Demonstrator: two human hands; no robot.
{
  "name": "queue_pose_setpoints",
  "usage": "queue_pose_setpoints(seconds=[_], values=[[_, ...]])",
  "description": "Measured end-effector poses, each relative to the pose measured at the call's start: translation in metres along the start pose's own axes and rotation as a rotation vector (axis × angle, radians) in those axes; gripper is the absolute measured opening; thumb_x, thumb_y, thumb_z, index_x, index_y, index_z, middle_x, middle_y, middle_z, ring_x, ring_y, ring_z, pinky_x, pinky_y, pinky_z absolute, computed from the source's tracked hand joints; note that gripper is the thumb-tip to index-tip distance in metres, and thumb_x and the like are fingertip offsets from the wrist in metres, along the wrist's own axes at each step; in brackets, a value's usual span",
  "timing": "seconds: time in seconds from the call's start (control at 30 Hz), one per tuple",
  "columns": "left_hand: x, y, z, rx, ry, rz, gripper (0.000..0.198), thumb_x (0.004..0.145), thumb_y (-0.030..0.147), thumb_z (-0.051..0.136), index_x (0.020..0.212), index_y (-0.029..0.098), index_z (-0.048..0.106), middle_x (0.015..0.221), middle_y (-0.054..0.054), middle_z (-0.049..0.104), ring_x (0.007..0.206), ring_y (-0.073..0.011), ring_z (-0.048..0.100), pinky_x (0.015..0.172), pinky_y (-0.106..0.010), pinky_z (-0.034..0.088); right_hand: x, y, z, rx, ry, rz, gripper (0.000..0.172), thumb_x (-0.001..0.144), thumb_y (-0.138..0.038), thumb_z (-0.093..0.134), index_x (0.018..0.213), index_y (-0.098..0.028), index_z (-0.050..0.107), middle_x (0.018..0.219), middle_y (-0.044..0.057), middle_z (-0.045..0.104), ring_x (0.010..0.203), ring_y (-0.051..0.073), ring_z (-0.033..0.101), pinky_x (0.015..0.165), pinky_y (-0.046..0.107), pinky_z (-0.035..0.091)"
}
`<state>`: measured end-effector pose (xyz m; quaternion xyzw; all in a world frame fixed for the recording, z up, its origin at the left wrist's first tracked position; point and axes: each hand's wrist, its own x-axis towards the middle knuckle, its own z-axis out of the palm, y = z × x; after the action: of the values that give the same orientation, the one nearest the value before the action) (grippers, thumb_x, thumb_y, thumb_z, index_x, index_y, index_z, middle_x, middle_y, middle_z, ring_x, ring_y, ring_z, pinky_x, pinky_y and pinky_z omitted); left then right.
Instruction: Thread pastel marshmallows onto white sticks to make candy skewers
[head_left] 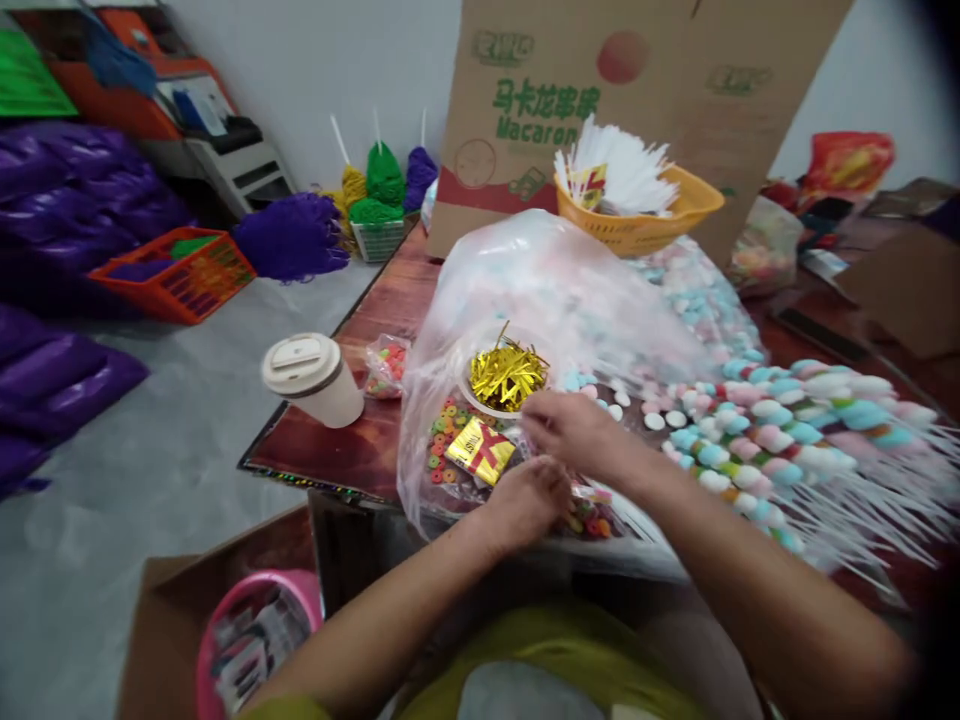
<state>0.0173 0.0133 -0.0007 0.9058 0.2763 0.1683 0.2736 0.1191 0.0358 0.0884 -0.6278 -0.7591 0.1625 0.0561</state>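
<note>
A lidded cup (330, 403) stands on the counter (367, 455), and an orange basket (196, 285) sits beside purple bags (67, 200) on the floor (202, 430).

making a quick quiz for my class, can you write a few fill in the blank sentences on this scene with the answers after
1. The shiny strips in the bowl are coloured ____.
2. Nearer the bowl than the left hand is the ____ hand.
3. The bin at lower left is ____.
4. The green Latin-letter word on the cardboard reads ____.

Missing words: gold; right; pink; Macaron.
</note>
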Motion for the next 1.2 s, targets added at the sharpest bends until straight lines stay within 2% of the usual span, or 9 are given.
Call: queue_pose_setpoints(seconds=[0.1, 0.3, 0.43, 0.53, 0.63, 0.77, 0.9, 1.03, 1.2], values=[[-0.004, 0.001, -0.013, -0.017, 0.059, -0.093, 0.022, 0.085, 0.016, 0.040, 0.097, 0.015, 0.057, 0.098, -0.009, 0.059, 0.093, -0.0210, 0.054, 0.080, -0.035, 0.044, -0.045, 0.044, -0.021, 0.147, 0.294, 0.073, 0.026, 0.083, -0.033, 0.044, 0.069, -0.018, 0.060, 0.065, 0.002, 0.059, 0.063, 0.013, 0.054, 0.059, 0.024, 0.039], [0.016, 0.009, -0.029, -0.168, -0.070, -0.207, 0.017, 0.081, 0.020, 0.042, 0.070, 0.018, 0.056, 0.066, -0.001, 0.059, 0.064, -0.0150, 0.054, 0.056, -0.023, 0.039, -0.098, 0.067, 0.016, 0.564, 0.319, 0.116, 0.048, 0.081, -0.040, 0.049, 0.123, -0.019, 0.043, 0.112, 0.009, 0.055, 0.098, 0.019, 0.053, 0.080, 0.029, 0.043], [0.018, 0.022, -0.034, -0.218, -0.177, -0.177, 0.027, 0.086, 0.027, 0.035, 0.066, 0.018, 0.051, 0.063, 0.001, 0.054, 0.061, -0.0128, 0.050, 0.054, -0.021, 0.038, -0.092, 0.073, 0.033, 0.637, 0.227, 0.066, 0.024, 0.081, -0.037, 0.049, 0.087, -0.017, 0.060, 0.077, 0.002, 0.059, 0.072, 0.014, 0.054, 0.065, 0.025, 0.043], [0.018, 0.042, -0.038, -0.102, -0.057, -0.240, 0.020, 0.083, 0.032, 0.041, 0.084, 0.017, 0.054, 0.079, -0.004, 0.058, 0.076, -0.0185, 0.053, 0.067, -0.029, 0.042, -0.090, 0.082, 0.033, 0.652, 0.263, 0.138, 0.029, 0.083, -0.037, 0.045, 0.063, -0.017, 0.053, 0.054, -0.003, 0.048, 0.053, 0.010, 0.044, 0.052, 0.022, 0.036], [0.022, 0.060, -0.031, -0.130, 0.101, -0.285, 0.036, 0.074, 0.038, 0.056, 0.103, 0.017, 0.050, 0.097, -0.008, 0.058, 0.089, -0.0225, 0.052, 0.076, -0.035, 0.042, -0.093, 0.086, 0.038, 0.800, 0.280, 0.166, 0.031, 0.081, -0.041, 0.047, 0.061, -0.017, 0.050, 0.054, -0.004, 0.045, 0.052, 0.009, 0.041, 0.049, 0.021, 0.033], [0.028, 0.064, -0.011, -0.412, 0.042, -0.402, 0.018, 0.076, 0.034, 0.054, 0.075, 0.016, 0.053, 0.065, 0.001, 0.055, 0.061, -0.0117, 0.050, 0.057, -0.023, 0.040, -0.101, 0.090, 0.043, 1.041, 0.256, 0.209, 0.032, 0.081, -0.044, 0.045, 0.065, -0.017, 0.052, 0.055, -0.003, 0.045, 0.052, 0.009, 0.041, 0.048, 0.021, 0.034], [0.031, 0.060, -0.007, -0.415, -0.040, -0.347, 0.020, 0.077, 0.030, 0.052, 0.064, 0.015, 0.051, 0.058, 0.004, 0.050, 0.056, -0.0093, 0.044, 0.053, -0.020, 0.034, -0.117, 0.099, 0.034, 0.916, 0.227, 0.085, 0.022, 0.075, -0.037, 0.056, 0.085, -0.017, 0.057, 0.073, -0.001, 0.055, 0.067, 0.012, 0.049, 0.059, 0.022, 0.040], [0.035, 0.060, -0.010, -0.442, -0.172, -0.297, 0.020, 0.080, 0.033, 0.050, 0.071, 0.016, 0.055, 0.059, 0.004, 0.051, 0.054, -0.0090, 0.043, 0.051, -0.019, 0.034, -0.129, 0.098, 0.034, 0.773, 0.305, 0.123, 0.022, 0.081, -0.029, 0.044, 0.063, -0.019, 0.048, 0.058, -0.003, 0.047, 0.057, 0.011, 0.044, 0.053, 0.022, 0.035], [0.039, 0.062, -0.002, -0.272, -0.083, -0.091, 0.021, 0.082, 0.031, 0.048, 0.072, 0.016, 0.059, 0.065, -0.001, 0.056, 0.063, -0.0125, 0.051, 0.060, -0.023, 0.039, -0.139, 0.099, 0.033, 0.638, 0.403, 0.206, 0.032, 0.085, -0.034, 0.038, 0.056, -0.020, 0.041, 0.055, -0.001, 0.045, 0.054, 0.012, 0.041, 0.052, 0.025, 0.033]])
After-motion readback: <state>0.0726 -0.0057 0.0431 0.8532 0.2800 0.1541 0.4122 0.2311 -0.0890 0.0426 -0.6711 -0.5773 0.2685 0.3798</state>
